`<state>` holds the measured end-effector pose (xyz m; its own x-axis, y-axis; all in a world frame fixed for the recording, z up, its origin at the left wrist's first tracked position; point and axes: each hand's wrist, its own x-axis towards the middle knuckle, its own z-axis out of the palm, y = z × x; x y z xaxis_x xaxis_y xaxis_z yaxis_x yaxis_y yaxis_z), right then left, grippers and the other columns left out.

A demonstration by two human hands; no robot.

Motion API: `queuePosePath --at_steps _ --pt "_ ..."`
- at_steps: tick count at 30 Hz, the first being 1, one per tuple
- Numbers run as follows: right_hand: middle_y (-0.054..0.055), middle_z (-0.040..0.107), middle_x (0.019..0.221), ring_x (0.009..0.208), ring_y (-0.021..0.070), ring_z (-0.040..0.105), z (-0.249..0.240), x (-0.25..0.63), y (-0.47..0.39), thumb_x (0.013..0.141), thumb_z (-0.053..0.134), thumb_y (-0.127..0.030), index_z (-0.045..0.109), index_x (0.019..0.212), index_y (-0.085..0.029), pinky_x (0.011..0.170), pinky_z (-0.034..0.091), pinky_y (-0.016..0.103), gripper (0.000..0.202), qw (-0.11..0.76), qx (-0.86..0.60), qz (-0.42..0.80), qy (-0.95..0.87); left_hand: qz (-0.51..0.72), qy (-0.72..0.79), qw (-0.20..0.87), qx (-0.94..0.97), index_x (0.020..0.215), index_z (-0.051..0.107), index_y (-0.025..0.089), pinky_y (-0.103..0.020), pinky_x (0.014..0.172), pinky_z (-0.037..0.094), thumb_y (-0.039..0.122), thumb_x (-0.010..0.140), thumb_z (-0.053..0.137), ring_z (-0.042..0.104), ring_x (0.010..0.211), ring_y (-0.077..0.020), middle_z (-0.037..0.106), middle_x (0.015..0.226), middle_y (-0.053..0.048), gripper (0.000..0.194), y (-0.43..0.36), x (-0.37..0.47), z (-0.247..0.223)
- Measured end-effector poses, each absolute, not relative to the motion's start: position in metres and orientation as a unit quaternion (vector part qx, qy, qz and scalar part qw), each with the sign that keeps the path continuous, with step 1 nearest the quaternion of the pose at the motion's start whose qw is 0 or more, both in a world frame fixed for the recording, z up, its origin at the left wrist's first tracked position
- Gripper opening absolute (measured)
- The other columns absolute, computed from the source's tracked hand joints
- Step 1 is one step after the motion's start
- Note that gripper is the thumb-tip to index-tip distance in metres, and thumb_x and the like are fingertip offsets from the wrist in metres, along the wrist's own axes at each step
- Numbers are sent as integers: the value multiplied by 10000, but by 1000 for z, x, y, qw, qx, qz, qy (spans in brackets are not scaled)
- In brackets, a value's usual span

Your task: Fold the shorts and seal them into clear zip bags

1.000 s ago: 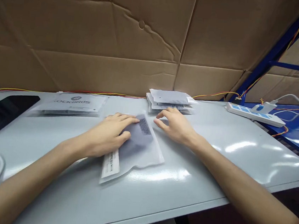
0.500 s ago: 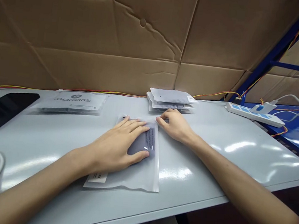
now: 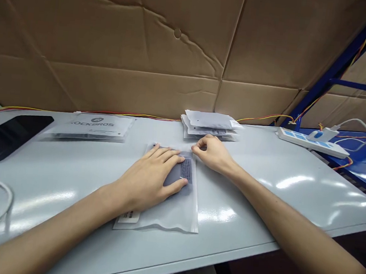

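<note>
A frosted plastic zip bag lies flat on the grey table, with a dark item showing through its upper part and a white barcode label at its lower left. My left hand is spread flat on top of the bag, fingers stretched and thumb out to the right. At the bag's top right corner, the thumb and index finger of my right hand are pinched together on the edge. Part of the bag's left side is hidden under my left hand and forearm.
Behind my right hand sits a stack of similar bags. More bags with printed lettering lie at the back left, beside a black phone-like slab. A white power strip and a white cable also rest on the table.
The bag's lower left corner and my left hand have shifted slightly to the right. My right hand stays pinched at the top right corner. The whole view has moved a little.
</note>
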<state>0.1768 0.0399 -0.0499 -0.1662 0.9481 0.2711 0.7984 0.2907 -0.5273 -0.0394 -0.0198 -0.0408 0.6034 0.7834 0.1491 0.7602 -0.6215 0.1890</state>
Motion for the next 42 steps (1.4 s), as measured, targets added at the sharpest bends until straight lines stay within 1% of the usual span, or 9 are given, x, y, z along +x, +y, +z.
queuePosePath --at_steps 6,10,13,16,19,25,31,38,42 --pt "105 724 955 1016 287 616 -52 176 39 866 605 -291 608 657 -217 842 484 372 222 259 -583 117 -761 122 445 40 886 1383 595 239 -561 1266 237 608 968 456 462 1427 -311 565 1504 -88 572 -23 -35 -43" --pt "105 721 911 1021 298 616 -51 177 39 864 601 -281 605 632 -219 845 491 386 240 258 -581 114 -763 136 472 54 869 1397 576 234 -563 1239 278 609 993 367 472 1414 -314 571 1495 -95 590 -13 -42 -39" --pt "100 717 908 1015 289 624 -50 179 39 854 620 -281 605 616 -221 860 501 385 246 277 -580 109 -758 149 562 1 814 1477 492 170 -571 1242 234 660 983 289 396 1467 -350 496 1551 -150 725 9 -61 -36" --pt "105 718 933 1013 285 630 -49 180 40 857 627 -274 605 619 -221 883 505 396 245 279 -581 108 -757 119 662 -41 739 1560 347 58 -627 1232 138 708 961 255 234 1530 -445 332 1624 -259 889 36 -88 -37" --pt "111 715 952 1035 290 624 -49 179 39 868 612 -268 606 631 -218 892 501 399 242 272 -581 113 -759 105 711 -25 695 1545 352 13 -611 1198 217 714 946 258 314 1483 -475 414 1546 -310 927 52 -106 -39" --pt "113 708 985 1055 298 612 -50 179 41 876 598 -279 620 645 -218 894 491 405 240 267 -582 109 -761 121 708 9 696 1559 372 86 -547 1177 306 745 941 226 367 1462 -436 469 1535 -239 916 52 -102 -37" --pt "110 714 1015 1065 288 609 -50 178 40 870 603 -284 643 672 -211 924 473 394 215 273 -584 112 -756 155 689 46 706 1561 373 108 -545 1184 320 710 955 250 350 1488 -398 429 1587 -200 863 53 -100 -36" --pt "107 716 1047 1100 269 591 -47 176 39 891 605 -278 688 733 -192 917 452 341 198 262 -596 130 -748 227 639 32 734 1523 421 136 -509 1227 295 666 971 295 307 1526 -348 374 1637 -151 776 40 -88 -35" --pt "101 722 1049 1102 261 595 -46 175 40 916 587 -312 700 736 -192 949 430 342 245 257 -596 135 -749 111 485 92 862 1537 437 212 -526 1253 262 715 960 343 279 1544 -331 358 1660 -83 772 11 -63 -28"
